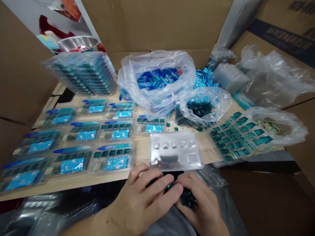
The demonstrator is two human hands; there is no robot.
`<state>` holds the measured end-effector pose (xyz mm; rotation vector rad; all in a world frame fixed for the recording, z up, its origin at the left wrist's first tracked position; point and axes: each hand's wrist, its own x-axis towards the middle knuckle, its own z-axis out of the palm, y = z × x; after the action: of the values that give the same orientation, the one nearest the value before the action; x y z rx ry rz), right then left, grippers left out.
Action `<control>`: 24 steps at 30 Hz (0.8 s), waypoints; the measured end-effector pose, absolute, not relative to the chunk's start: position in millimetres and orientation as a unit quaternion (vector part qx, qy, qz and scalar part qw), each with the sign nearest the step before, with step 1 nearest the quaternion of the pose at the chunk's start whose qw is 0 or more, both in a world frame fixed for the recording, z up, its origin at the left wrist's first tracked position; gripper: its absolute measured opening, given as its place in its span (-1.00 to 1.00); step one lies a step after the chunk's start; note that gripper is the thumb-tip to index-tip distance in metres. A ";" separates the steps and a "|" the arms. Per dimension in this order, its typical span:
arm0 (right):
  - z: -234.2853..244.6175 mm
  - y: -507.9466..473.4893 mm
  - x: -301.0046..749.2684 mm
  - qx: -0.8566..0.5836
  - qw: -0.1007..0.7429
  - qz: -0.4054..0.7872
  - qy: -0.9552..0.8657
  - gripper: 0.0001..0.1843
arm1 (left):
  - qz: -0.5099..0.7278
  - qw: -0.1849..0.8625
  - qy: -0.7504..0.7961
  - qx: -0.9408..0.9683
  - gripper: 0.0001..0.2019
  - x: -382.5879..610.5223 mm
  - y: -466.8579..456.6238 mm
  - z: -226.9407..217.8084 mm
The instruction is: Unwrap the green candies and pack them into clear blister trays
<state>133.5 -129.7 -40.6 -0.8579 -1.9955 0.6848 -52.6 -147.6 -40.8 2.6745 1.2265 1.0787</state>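
My left hand point(145, 196) and my right hand point(199, 200) meet just below the table's front edge, fingers curled together around a small cluster of dark teal pieces point(185, 196). Directly beyond them an empty clear plastic blister tray point(175, 151) lies on the wooden tabletop point(140, 154), with a row of small square pockets along its top. Left of it lie several filled trays point(112, 159), each holding teal pieces, a blue pen and a light blue card.
A stack of filled trays point(83, 73) stands at the back left. Plastic bags hold blue pens point(157, 78) and dark teal pieces point(200, 108). A sheet of teal pieces point(236, 136) lies at right. Cardboard walls point(157, 23) surround the table.
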 end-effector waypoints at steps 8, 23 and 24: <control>-29.0 -127.1 144.5 -0.341 0.396 0.368 -0.769 -0.81 | 0.318 0.250 0.338 0.850 -0.62 -72.0 -130.3 -16.6; -27.1 -112.8 139.0 -0.375 0.360 0.382 -0.765 -0.82 | 0.265 0.392 0.397 0.787 -0.75 -69.3 -128.9 -15.1; -26.2 -112.1 139.4 -0.371 0.355 0.388 -0.766 -0.82 | 0.260 0.410 0.391 0.782 -0.76 -69.0 -128.8 -16.2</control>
<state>139.4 -112.1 -26.2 -0.9588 -1.9782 1.0020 -69.0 -128.8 -16.2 1.9695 0.9853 0.6549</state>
